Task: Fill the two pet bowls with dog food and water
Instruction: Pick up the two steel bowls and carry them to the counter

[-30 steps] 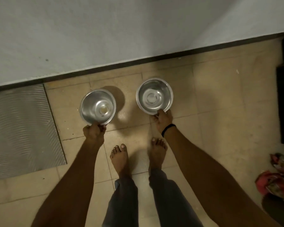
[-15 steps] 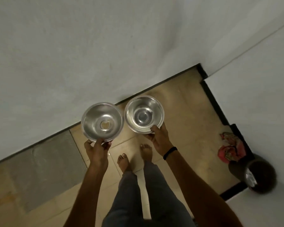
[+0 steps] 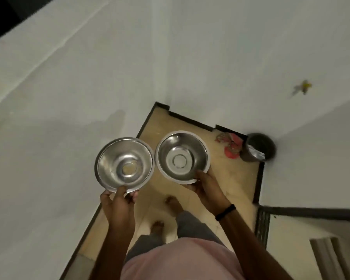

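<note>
1. Now, at your far left a pale wall (image 3: 49,122) fills most of the view, with a dark skirting strip along its foot.
2. Your left hand (image 3: 117,207) grips the left bowl (image 3: 123,164) at its near rim. Your thumb lies over the rim's edge and your fingers curl beneath.
3. That steel bowl is held up in the air above the floor, mouth upward. Its shiny inside shows a ring and a small yellowish patch at the centre.
4. The right bowl (image 3: 183,156) hangs just beside it, also mouth upward, with a pale disc at its centre. The two rims come very close, but you cannot tell whether they touch.
5. Your right hand (image 3: 208,188) holds this bowl at its near right rim, thumb on the edge and fingers underneath. A black band (image 3: 225,212) circles that wrist.
6. Below the bowls lies a tan tiled floor (image 3: 230,178), where your bare feet (image 3: 173,202) stand. Grey trousers (image 3: 190,225) and a pink top (image 3: 180,259) show nearer you.
7. Further right, a crumpled red item (image 3: 230,146) sits on the floor in the corner, just beside a dark round bin (image 3: 258,147).
8. High on the right wall there is a small blurred yellow mark (image 3: 304,87).
</note>
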